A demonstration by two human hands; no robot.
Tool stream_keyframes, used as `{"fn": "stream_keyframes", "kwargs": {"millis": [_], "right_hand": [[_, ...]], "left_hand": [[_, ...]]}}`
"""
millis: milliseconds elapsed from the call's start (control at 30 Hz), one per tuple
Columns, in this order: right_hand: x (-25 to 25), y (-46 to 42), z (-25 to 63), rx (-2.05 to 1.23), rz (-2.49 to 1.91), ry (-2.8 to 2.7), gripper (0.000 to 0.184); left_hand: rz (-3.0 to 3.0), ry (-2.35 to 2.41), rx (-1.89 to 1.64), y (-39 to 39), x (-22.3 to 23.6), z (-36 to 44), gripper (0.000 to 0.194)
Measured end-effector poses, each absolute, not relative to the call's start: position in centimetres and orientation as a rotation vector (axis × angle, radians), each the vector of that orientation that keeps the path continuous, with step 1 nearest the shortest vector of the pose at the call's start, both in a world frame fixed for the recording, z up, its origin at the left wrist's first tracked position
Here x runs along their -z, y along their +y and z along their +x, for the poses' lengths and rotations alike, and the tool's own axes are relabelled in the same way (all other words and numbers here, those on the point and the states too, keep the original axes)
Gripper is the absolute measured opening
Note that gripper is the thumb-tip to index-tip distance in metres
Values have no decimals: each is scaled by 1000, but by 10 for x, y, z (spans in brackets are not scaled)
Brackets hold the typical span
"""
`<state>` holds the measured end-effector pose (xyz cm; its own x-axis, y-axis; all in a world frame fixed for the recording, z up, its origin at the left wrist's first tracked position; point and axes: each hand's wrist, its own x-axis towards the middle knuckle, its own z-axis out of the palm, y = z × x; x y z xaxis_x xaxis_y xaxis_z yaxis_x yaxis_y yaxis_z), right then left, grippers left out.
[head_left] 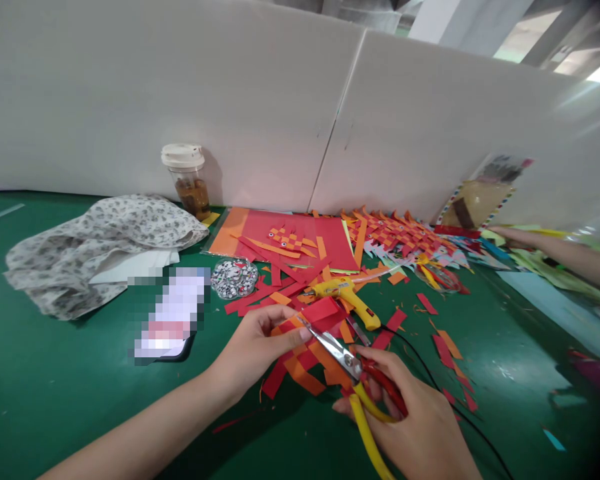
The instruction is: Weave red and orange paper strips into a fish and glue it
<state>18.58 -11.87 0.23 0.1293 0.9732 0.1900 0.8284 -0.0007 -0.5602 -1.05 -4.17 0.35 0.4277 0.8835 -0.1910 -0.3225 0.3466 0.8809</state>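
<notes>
My left hand (265, 343) pinches a woven piece of red and orange paper strips (307, 360), with loose strip ends hanging below it. In my right hand (410, 413) is a pair of scissors (343, 357) with yellow and red handles. Their blades reach over the woven paper, the tips close to my left thumb. Just behind the paper lies a yellow hot glue gun (347, 293), its black cord running off to the right. A finished-looking woven paper fish (285, 239) with googly eyes rests on red paper sheets (330, 233).
At left are a patterned cloth (105, 247), a phone (173, 313) and a lidded drink cup (187, 180). A bag of googly eyes (234, 279) lies near the middle. Several woven fish (400, 230) are piled against the white partition (260, 100). Another person's arm (555, 250) reaches in from the right.
</notes>
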Motion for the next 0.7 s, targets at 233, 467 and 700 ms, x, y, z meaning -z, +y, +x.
{"fn": "stream_keyframes", "kwargs": {"millis": [233, 467, 700], "right_hand": [[-2, -119, 185, -334, -1868, -1732, 37], [1, -119, 186, -309, -1851, -1740, 36], [1, -118, 190, -278, -1820, -1794, 37]], "left_hand": [[883, 777, -884, -41, -7, -10, 13], [894, 780, -865, -41, -6, -11, 14], [906, 789, -869, -41, -5, -11, 12]]}}
